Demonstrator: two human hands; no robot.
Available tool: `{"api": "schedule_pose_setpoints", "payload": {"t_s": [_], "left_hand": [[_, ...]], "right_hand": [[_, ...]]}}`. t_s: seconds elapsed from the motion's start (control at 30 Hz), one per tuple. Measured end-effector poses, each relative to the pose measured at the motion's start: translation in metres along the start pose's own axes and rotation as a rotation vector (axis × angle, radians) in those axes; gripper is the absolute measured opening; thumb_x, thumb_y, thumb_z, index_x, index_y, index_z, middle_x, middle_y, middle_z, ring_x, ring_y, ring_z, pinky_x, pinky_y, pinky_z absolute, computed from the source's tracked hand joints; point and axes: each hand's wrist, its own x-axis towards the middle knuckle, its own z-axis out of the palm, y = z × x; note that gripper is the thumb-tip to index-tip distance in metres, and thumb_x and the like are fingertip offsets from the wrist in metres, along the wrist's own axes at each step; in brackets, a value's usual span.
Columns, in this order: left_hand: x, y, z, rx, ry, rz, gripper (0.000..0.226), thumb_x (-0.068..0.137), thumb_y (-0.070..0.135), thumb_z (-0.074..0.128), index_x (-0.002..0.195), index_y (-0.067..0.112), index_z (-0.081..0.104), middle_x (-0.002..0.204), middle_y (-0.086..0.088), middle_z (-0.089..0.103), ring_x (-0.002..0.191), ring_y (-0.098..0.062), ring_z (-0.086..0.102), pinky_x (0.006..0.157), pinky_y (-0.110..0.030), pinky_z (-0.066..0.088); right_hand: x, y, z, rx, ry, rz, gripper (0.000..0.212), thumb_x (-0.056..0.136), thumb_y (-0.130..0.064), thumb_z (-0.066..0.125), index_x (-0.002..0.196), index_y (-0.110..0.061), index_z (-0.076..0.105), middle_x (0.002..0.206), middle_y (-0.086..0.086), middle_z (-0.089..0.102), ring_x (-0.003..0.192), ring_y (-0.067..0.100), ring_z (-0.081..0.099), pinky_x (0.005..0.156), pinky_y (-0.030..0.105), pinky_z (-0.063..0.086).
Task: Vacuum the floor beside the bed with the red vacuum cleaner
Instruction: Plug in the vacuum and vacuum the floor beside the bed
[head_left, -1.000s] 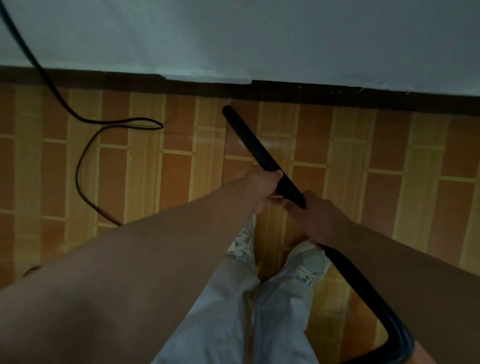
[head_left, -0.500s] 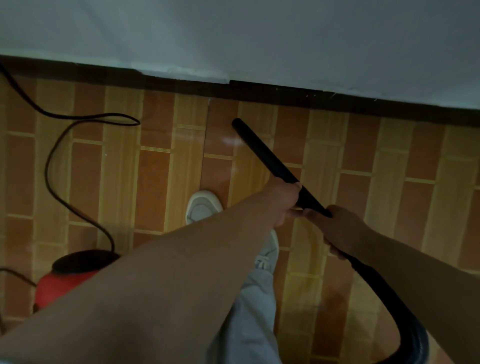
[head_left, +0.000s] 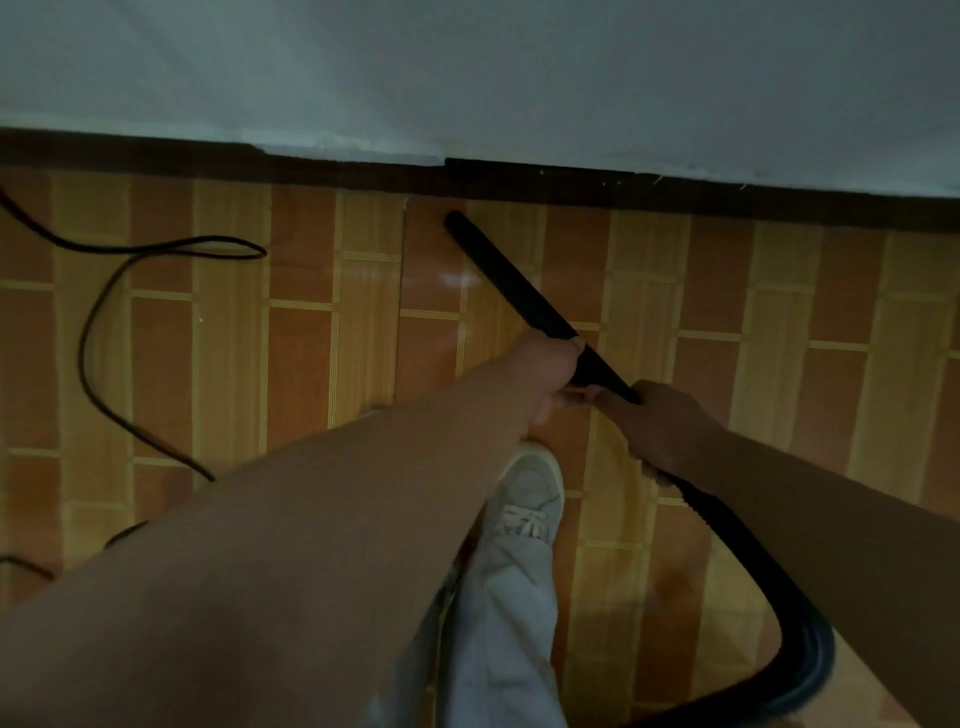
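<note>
A black vacuum nozzle tube (head_left: 506, 278) slants down to the wood-pattern floor (head_left: 301, 338), its tip close to the dark baseboard (head_left: 571, 184) under a pale wall. My left hand (head_left: 550, 369) grips the tube in the middle. My right hand (head_left: 660, 431) holds it just behind, where the black ribbed hose (head_left: 769, 582) starts and curves down to the lower right. The red vacuum body is out of view.
A black power cord (head_left: 98, 322) loops over the floor at the left. My grey shoe (head_left: 530, 491) and pale trouser leg stand below my hands. The wall (head_left: 467, 73) fills the top of the view.
The view has shifted: the red vacuum body at lower left is no longer visible. The nozzle tip has moved nearer the baseboard. My feet have stepped; both hands keep their grip.
</note>
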Motion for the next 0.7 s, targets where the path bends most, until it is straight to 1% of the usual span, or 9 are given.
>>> {"api": "schedule_pose_setpoints", "payload": {"t_s": [0.07,0.13,0.17,0.27,0.33,0.43,0.57,0.63,0.7], "left_hand": [[0.0,0.006,-0.018,-0.011,0.009,-0.004,0.022,0.105,0.012,0.053,0.124,0.0,0.055,0.11,-0.019,0.064,0.092,-0.03,0.068,0.055,-0.037,0.062],[-0.001,0.01,-0.036,-0.004,0.027,-0.01,0.028,0.105,0.013,0.053,0.128,-0.002,0.054,0.116,-0.022,0.065,0.098,-0.033,0.069,0.064,-0.042,0.063],[0.0,0.01,-0.045,-0.012,0.029,-0.002,0.029,0.105,0.014,0.053,0.129,-0.003,0.053,0.115,-0.022,0.066,0.095,-0.032,0.07,0.066,-0.044,0.064],[-0.002,0.01,-0.07,-0.058,0.032,0.022,0.02,0.106,0.013,0.051,0.121,0.001,0.054,0.102,-0.015,0.064,0.095,-0.03,0.068,0.083,-0.05,0.061],[-0.001,0.01,-0.084,-0.08,0.029,0.032,0.013,0.107,0.013,0.05,0.115,0.004,0.054,0.104,-0.015,0.064,0.102,-0.033,0.068,0.089,-0.052,0.059],[-0.003,0.011,-0.103,-0.115,0.037,0.041,0.009,0.106,0.013,0.051,0.105,0.006,0.056,0.106,-0.016,0.064,0.101,-0.033,0.067,0.081,-0.05,0.061],[-0.003,0.006,-0.128,-0.18,0.037,0.045,0.011,0.107,0.013,0.05,0.098,0.009,0.054,0.102,-0.014,0.064,0.094,-0.029,0.066,0.083,-0.049,0.061],[-0.005,0.004,-0.141,-0.221,0.042,0.065,0.013,0.107,0.013,0.05,0.095,0.009,0.055,0.095,-0.014,0.064,0.082,-0.026,0.066,0.08,-0.045,0.061],[-0.007,0.003,-0.155,-0.239,0.064,0.087,0.011,0.106,0.014,0.051,0.099,0.008,0.057,0.094,-0.013,0.065,0.079,-0.024,0.066,0.071,-0.04,0.063]], "right_hand": [[0.002,-0.017,0.006,-0.044,-0.013,-0.019,0.053,0.091,-0.068,0.048,0.096,-0.015,0.055,0.069,0.01,0.058,0.041,0.017,0.05,0.039,0.023,0.04],[0.004,-0.032,0.013,-0.092,-0.032,-0.053,0.052,0.091,-0.068,0.048,0.097,-0.017,0.056,0.067,0.008,0.058,0.04,0.017,0.051,0.038,0.024,0.041],[0.004,-0.038,0.017,-0.109,-0.045,-0.07,0.05,0.092,-0.067,0.048,0.098,-0.018,0.056,0.066,0.008,0.059,0.04,0.018,0.052,0.038,0.024,0.042],[0.006,-0.055,0.03,-0.137,-0.064,-0.108,0.047,0.093,-0.065,0.049,0.098,-0.019,0.056,0.063,0.006,0.06,0.038,0.017,0.051,0.038,0.025,0.042],[0.007,-0.066,0.039,-0.167,-0.067,-0.134,0.047,0.094,-0.063,0.048,0.095,-0.017,0.056,0.058,0.005,0.058,0.033,0.014,0.048,0.036,0.023,0.04],[0.009,-0.081,0.054,-0.234,-0.059,-0.143,0.049,0.095,-0.063,0.046,0.092,-0.015,0.057,0.057,0.004,0.059,0.034,0.012,0.05,0.037,0.022,0.042],[0.013,-0.098,0.072,-0.356,-0.046,-0.167,0.054,0.095,-0.064,0.044,0.087,-0.013,0.056,0.069,0.007,0.06,0.054,0.019,0.057,0.055,0.03,0.048],[0.014,-0.108,0.081,-0.373,-0.056,-0.169,0.052,0.095,-0.064,0.044,0.086,-0.014,0.054,0.071,0.007,0.06,0.057,0.02,0.058,0.054,0.03,0.048],[0.013,-0.119,0.092,-0.411,-0.052,-0.188,0.05,0.096,-0.063,0.043,0.085,-0.016,0.053,0.072,0.005,0.06,0.055,0.017,0.056,0.049,0.026,0.043]]}}
